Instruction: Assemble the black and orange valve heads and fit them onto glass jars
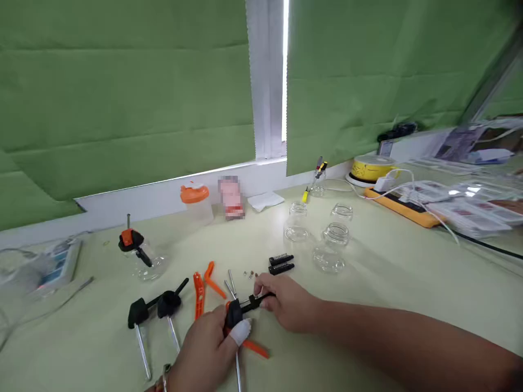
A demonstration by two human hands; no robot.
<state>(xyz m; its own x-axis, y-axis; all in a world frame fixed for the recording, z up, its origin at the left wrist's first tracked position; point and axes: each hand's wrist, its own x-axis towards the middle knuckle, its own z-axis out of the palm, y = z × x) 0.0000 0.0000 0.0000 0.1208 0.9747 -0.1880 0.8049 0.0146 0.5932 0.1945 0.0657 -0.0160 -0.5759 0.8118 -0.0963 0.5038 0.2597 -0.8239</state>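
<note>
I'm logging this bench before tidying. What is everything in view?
black-and-orange plastic pump head: one, held in both hands.
black pump heads with metal tubes: two, left of the hands.
loose orange plastic levers: two, beside those.
small black ribbed parts: two, beyond the right hand.
clear glass jars: about three, mid-table right.
clear jar fitted with a pump: one, left.
orange-lidded clear container: one, by the sill.
pale green table: one.
green blinds: two, behind.
left hand: one, white-taped fingertip, gripping the pump head.
right hand: one, pinching its black end.
</note>
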